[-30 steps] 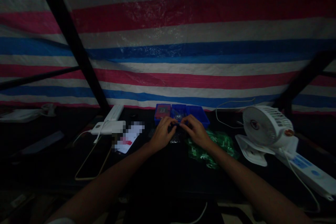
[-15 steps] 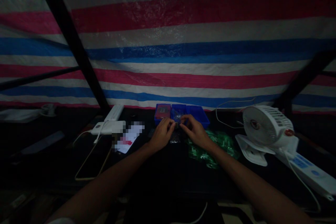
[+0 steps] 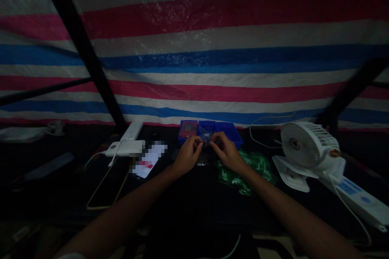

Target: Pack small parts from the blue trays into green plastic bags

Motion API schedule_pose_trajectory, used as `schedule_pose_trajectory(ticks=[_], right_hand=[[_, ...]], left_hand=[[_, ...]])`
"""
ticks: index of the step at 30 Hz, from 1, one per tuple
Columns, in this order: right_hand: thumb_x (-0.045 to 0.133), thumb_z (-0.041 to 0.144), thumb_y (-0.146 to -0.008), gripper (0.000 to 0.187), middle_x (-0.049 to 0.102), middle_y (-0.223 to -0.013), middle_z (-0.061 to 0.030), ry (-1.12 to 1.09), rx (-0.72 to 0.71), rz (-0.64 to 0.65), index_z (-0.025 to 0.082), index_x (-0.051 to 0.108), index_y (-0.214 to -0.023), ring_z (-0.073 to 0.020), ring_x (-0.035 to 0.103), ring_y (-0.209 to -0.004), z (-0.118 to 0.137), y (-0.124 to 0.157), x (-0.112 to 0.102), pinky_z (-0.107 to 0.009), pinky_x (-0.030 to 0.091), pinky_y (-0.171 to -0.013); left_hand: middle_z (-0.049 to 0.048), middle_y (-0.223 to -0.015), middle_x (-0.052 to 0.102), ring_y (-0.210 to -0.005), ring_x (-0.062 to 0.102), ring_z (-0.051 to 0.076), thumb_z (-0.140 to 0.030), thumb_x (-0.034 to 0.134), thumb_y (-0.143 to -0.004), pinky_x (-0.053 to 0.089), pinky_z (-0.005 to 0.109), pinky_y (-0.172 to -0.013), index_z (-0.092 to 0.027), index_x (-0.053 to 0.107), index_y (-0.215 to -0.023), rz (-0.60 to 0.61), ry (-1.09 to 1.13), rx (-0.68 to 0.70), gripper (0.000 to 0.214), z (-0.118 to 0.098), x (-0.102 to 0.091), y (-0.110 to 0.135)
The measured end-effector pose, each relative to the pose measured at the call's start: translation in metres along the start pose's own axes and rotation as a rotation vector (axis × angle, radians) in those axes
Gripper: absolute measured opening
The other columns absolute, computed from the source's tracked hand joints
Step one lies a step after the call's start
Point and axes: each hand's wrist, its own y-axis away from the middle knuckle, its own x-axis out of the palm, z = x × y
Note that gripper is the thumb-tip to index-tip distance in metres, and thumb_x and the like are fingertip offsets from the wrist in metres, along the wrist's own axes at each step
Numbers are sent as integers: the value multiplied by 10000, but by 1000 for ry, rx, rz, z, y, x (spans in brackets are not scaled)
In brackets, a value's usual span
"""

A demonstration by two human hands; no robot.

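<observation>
Both hands meet above the dark table in front of the blue bins. Between their fingertips is a tiny dark piece (image 3: 205,143), too small to name. My left hand (image 3: 189,154) pinches it from the left, thumb and index finger together. From the other side, my right hand (image 3: 225,151) has its fingertips pinched close to the piece. Just below them lies a clear plastic bag (image 3: 202,161) with small dark contents. Several green pieces in clear wrapping (image 3: 258,168) lie beneath and beside my right forearm.
Behind the hands, one blue bin (image 3: 227,133) stands beside bins holding a red item (image 3: 189,128) and clear plastic (image 3: 206,132). Left are a phone (image 3: 107,190), a white power bank (image 3: 125,148) and a paper card (image 3: 150,160). A white fan (image 3: 306,145) and power strip (image 3: 361,200) stand right.
The small piece between my fingertips has turned slightly and catches a little more light. My hands hold nearly the same place.
</observation>
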Motion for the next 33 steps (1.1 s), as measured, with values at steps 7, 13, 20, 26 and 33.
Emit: schedule_pose_trajectory(ticks=[7,13,20,26,33], right_hand=[[548,312,-1013,96,623,-907,-16,-6,0,11,232,545,-1068,-172,584,-712,0,0,0,-286,452,-662],[498,281,-1043,130,679,-1009,-54,-9,-55,49,229,597,-1109,-218,646,-879,5,-1,-1,-335,491,-812],[492,270,-1044,192,699,-1102,-73,-39,-44,29,223,634,-1164,-235,663,-1000,1,-2,1,-370,500,-912],[510,250,-1021,204,693,-1041,-68,-37,-72,87,220,662,-1153,-224,648,-921,2,-2,1,-366,504,-868],[541,393,-1043,245,650,-982,-58,-26,-70,115,229,698,-1136,-221,626,-911,3,-1,-2,-345,493,-822]], left_hand=[[57,-1057,665,-914,646,186,-319,511,-1039,521,314,-805,-204,538,-1231,-8,31,-12,226,3,2,0],[69,-1124,680,-986,663,201,-274,486,-1051,532,336,-867,-221,564,-1288,-19,36,83,255,2,1,0],[66,-1097,666,-989,647,201,-232,550,-1017,536,318,-828,-220,627,-1241,-19,18,120,237,3,1,-2],[47,-1014,652,-863,622,175,-245,579,-1013,511,298,-779,-192,663,-1071,-74,-14,112,115,-2,-2,-3],[51,-1022,662,-937,635,192,-278,539,-1039,514,301,-802,-197,636,-1055,-102,-15,112,127,2,-1,-2]])
